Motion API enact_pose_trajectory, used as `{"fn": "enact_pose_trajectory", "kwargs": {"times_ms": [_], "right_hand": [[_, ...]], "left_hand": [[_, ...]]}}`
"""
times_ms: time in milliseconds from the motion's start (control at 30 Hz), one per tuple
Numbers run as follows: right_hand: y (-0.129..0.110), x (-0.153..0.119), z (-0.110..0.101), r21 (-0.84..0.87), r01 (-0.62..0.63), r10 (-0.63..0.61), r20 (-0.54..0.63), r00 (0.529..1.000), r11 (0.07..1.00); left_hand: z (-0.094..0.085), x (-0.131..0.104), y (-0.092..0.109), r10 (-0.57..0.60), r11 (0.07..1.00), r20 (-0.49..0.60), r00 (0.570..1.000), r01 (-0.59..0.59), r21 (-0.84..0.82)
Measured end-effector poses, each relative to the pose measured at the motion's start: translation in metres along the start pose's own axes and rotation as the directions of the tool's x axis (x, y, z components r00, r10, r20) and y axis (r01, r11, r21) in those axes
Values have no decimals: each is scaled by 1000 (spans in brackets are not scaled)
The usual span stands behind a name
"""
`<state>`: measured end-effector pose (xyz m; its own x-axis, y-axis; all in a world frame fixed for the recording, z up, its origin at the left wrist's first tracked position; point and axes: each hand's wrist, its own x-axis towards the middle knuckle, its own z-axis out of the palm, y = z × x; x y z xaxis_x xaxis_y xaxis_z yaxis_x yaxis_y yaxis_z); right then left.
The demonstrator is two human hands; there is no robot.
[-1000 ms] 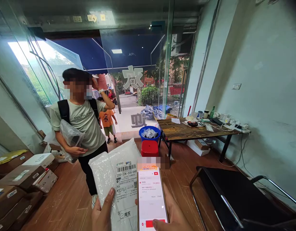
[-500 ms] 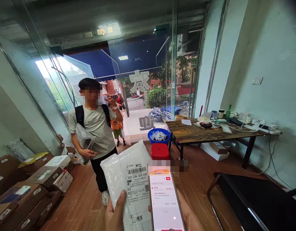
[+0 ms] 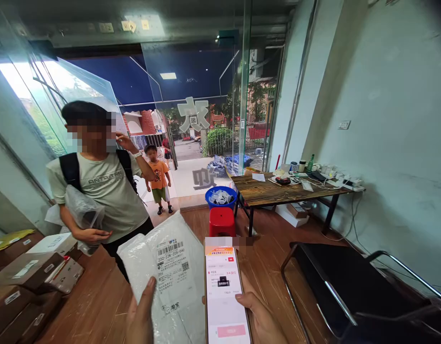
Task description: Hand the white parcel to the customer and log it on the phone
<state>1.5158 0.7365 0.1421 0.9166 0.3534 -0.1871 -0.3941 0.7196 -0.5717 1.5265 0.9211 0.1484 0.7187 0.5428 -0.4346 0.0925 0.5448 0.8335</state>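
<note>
Left hand [image 3: 141, 317] low in the view, bottom edge cuts off the palm. Thumb lies pressed along the front of a white parcel [image 3: 170, 277]; other fingers sit behind it, hidden, so the parcel is pinched between thumb and fingers. Parcel is tilted, label facing up, its top corner near the red stool [image 3: 222, 221] in the picture though well above the floor.

Right hand [image 3: 258, 320] cradles a phone [image 3: 225, 291] from beneath. Thumb tip rests on the screen's right edge; fingers are curled under the phone and mostly hidden. Phone's left edge overlaps the parcel's right edge. Screen is lit, upright, facing the camera.

Parcel and phone both sit low and centre, just in front of the body.

Room: a person in a pale T-shirt [image 3: 106, 191] stands left of centre, just beyond the parcel, holding a clear bag [image 3: 82, 210] against the chest. Boxes [image 3: 30, 272] are stacked along the left wall. Blue bin [image 3: 220, 197] stands just behind the stool, both beside the left end of a wooden table [image 3: 278, 191] along the right wall. Black chair [image 3: 349, 291] fills the lower right. Bare wooden floor [image 3: 270, 239] lies open between stool, table and chair. Child [image 3: 158, 179] stands in the doorway beyond.
</note>
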Motion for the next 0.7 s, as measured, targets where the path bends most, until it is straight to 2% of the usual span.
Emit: {"fn": "enact_pose_trajectory", "kwargs": {"times_ms": [67,133,267,467,533,600,700], "right_hand": [[3,1,1,-10,-8,8,29,1000,1000],[7,3,2,5,-5,5,20,1000,1000],[14,9,-5,30,16,-13,-87,996,999],[12,11,-13,-38,61,-68,-230,971,997],[8,9,-10,-21,51,-54,-224,973,998],[7,8,-7,40,-3,10,-178,984,999],[9,10,-9,110,-28,40,-113,993,993]], "left_hand": [[-7,9,0,-38,999,-20,999,37,-28],[-12,15,0,-25,999,-39,999,23,-41],[-17,20,4,13,998,-59,998,-17,-58],[-22,32,7,62,992,-80,995,-70,-102],[-24,40,7,72,991,-48,996,-77,-108],[-24,47,9,79,988,-34,996,-83,-129],[-19,53,17,90,973,-75,993,-104,-208]]}}
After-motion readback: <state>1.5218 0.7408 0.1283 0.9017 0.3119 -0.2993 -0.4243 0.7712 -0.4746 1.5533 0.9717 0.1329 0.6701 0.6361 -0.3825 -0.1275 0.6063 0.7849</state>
